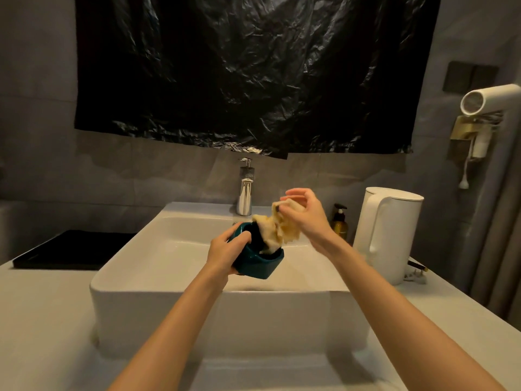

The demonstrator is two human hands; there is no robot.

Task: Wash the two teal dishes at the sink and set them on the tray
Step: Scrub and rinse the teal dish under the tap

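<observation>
Teal glazed ceramic, squarish with rounded corners, the dish (258, 263) is held tilted above the white rectangular sink (158, 303), over the middle of its basin, touching only the hand and the cloth. The left hand (222, 252) grips it from the sink's near-left side, fingers (241, 237) curled over the rim and into the opening. The right hand (308, 214), higher and toward the sink's back right, pinches the top of a crumpled pale yellow cloth (272, 231). The cloth's lower end hangs into the dish's dark inside, and the hand's other fingers spread loosely above the pinch.

The step in hand looks like wiping the inside. To do it well, bunch the cloth into the palm so it fills the hollow rather than dangling. Then press it against the wall and sweep all the way round, working into each corner. The left hand can turn the dish against the stroke and should keep it over the basin, so drips and any slip land in the sink. Wet glaze is probably slick, so the hold over the rim seems sound.

No stream shows at the chrome tap (244, 193) on the sink's back edge, so a rinse likely remains. A flat black tray (70, 252) lies on the pale counter (42, 320) just left of the sink. The second teal dish is not in view.
</observation>
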